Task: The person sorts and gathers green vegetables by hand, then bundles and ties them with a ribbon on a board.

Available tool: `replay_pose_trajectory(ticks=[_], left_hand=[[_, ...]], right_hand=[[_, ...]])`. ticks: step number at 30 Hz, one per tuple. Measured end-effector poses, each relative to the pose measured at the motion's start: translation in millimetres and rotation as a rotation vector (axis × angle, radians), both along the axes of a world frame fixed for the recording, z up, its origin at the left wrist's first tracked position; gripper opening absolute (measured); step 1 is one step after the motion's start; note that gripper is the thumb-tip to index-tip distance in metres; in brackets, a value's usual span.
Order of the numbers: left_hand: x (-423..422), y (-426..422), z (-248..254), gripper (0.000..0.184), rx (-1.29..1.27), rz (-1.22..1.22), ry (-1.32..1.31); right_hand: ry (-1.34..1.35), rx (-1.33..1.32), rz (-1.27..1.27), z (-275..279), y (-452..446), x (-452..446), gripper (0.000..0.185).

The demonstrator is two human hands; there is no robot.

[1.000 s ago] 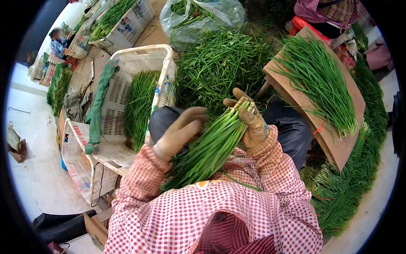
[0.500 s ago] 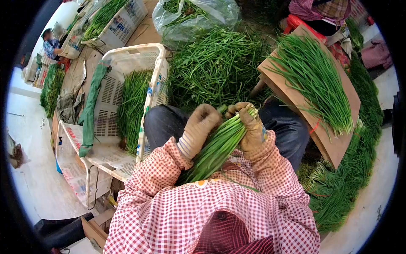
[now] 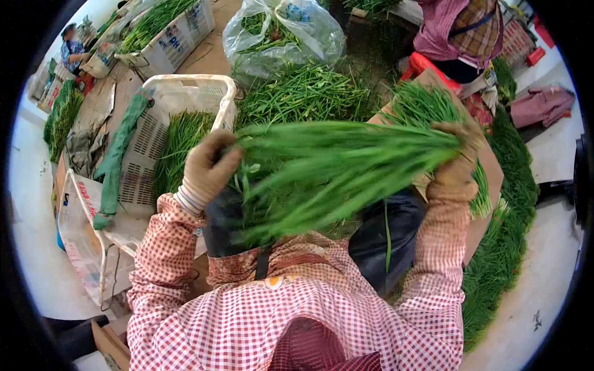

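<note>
My right hand (image 3: 456, 162), gloved, grips the root end of a bundle of long green stalks (image 3: 346, 170). The bundle is blurred and stretches sideways above my lap, its leafy ends fanned out to the left. At those leaf tips is my left hand (image 3: 210, 166), also gloved, its fingers curled together near the upper tips; whether it pinches a leaf is too small to tell. Behind the bundle, more stalks lie on a brown board (image 3: 486, 154) at the right. A heap of loose greens (image 3: 303, 96) lies beyond my knees.
A white crate (image 3: 224, 108) with greens and a green cloth (image 3: 117, 161) stands at the left. Beyond the heap is a clear plastic bag (image 3: 318, 34). A green pile (image 3: 510, 247) runs along the right. Other people sit at the upper left and upper right.
The bundle has swung from upright over my lap to sideways and fanned out. My right hand has moved right with its root end, and my left hand has moved left. The view has shifted.
</note>
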State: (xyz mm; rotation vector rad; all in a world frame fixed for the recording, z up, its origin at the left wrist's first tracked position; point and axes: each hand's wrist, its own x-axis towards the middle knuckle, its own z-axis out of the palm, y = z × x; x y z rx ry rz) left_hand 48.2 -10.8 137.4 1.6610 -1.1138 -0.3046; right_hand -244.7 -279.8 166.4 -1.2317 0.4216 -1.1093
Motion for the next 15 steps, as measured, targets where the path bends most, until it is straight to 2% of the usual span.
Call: replay_pose_trajectory(ticks=[2,3,4,6,8,10,12,14,15], left_hand=[[-12,3,10,0.052,0.458,-0.067,-0.587],[-29,5,20,0.067,0.753,-0.070,-0.787],[-38,13,21,0.065,0.696,-0.086,-1.043],[-57,14,33,0.059,0.571,-0.330,-0.758],[-75,18,23,0.055,0.609,-0.754,-0.338],[-98,9,7,0.049,0.520,-1.074,0.358],[-131,-8,-28,0.067,0.257,-1.040,0.883],[-140,-28,-44,0.087,-0.030,-1.011,1.647],[-137,-35,-26,0.116,-0.006,-0.870,1.672]], right_hand=[[0.228,0.014,0.009,-36,-16,20,0.031],[0.341,0.016,0.022,-40,-14,36,0.030],[0.246,0.038,0.075,-39,-12,55,0.038],[0.203,-0.008,0.018,-16,-10,72,0.037],[0.151,-0.034,-0.054,-9,-11,82,0.036],[0.173,-0.203,-0.109,-2,-17,91,0.035],[0.111,-0.232,-0.074,1,27,99,0.031],[0.232,-0.718,-0.024,-12,59,96,0.033],[0.261,-0.908,0.026,-15,81,90,0.032]])
